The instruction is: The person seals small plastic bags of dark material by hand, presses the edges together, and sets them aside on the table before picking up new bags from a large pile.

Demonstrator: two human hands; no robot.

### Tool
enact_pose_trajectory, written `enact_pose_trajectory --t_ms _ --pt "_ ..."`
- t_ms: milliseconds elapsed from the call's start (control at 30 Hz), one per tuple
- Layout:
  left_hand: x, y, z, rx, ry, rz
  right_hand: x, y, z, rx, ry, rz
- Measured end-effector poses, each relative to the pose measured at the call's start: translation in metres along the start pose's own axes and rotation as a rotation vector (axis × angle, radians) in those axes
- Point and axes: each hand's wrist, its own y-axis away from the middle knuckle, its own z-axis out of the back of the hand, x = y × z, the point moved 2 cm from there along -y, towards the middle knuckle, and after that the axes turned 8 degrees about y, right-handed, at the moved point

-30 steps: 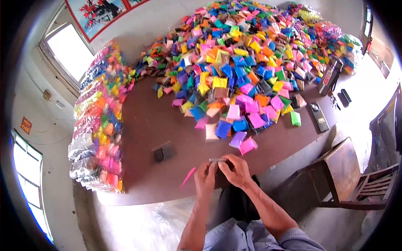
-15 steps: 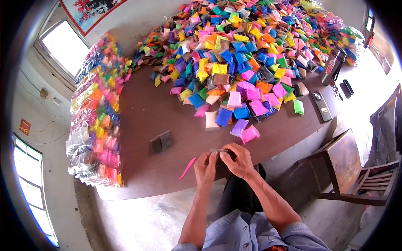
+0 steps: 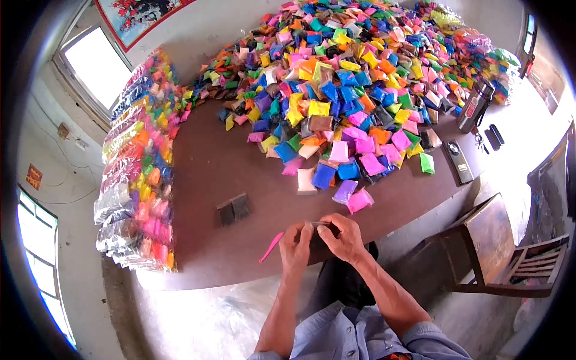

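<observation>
My left hand (image 3: 295, 245) and my right hand (image 3: 342, 237) are close together over the table's near edge. Both are closed, thumbs near each other, on a thin, small item (image 3: 316, 224) stretched between the fingertips; it is too small to name. A pink tool (image 3: 272, 247) lies on the table just left of my left hand. Farther left, two dark packets (image 3: 233, 209) rest side by side. Beyond my hands lie a pink packet (image 3: 360, 201) and a purple packet (image 3: 345, 191).
A large heap of coloured packets (image 3: 324, 108) covers the back of the brown table (image 3: 204, 180). Clear bags of packets (image 3: 135, 186) line its left side. A flask (image 3: 476, 107) and a flat case (image 3: 459, 162) are at right, with a wooden chair (image 3: 489, 240) beyond the edge.
The whole view has shifted slightly, so the table and heap sit a little lower. My hands remain together on the thin item, the gap between the thumbs slightly wider.
</observation>
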Motion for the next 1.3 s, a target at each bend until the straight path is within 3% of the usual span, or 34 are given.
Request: enact_pose_trajectory --t_ms 267,1067,1300 --pt "-0.005 0.002 -0.004 0.034 0.101 0.028 -0.006 0.001 -0.001 0.003 -0.005 -0.001" --pt "0.003 0.002 -0.004 -0.030 -0.148 -0.085 0.004 0.001 0.000 -0.024 0.063 0.031" --pt "-0.012 0.007 -0.011 -0.023 -0.069 0.021 -0.007 0.002 -0.003 -0.074 -0.014 0.039"
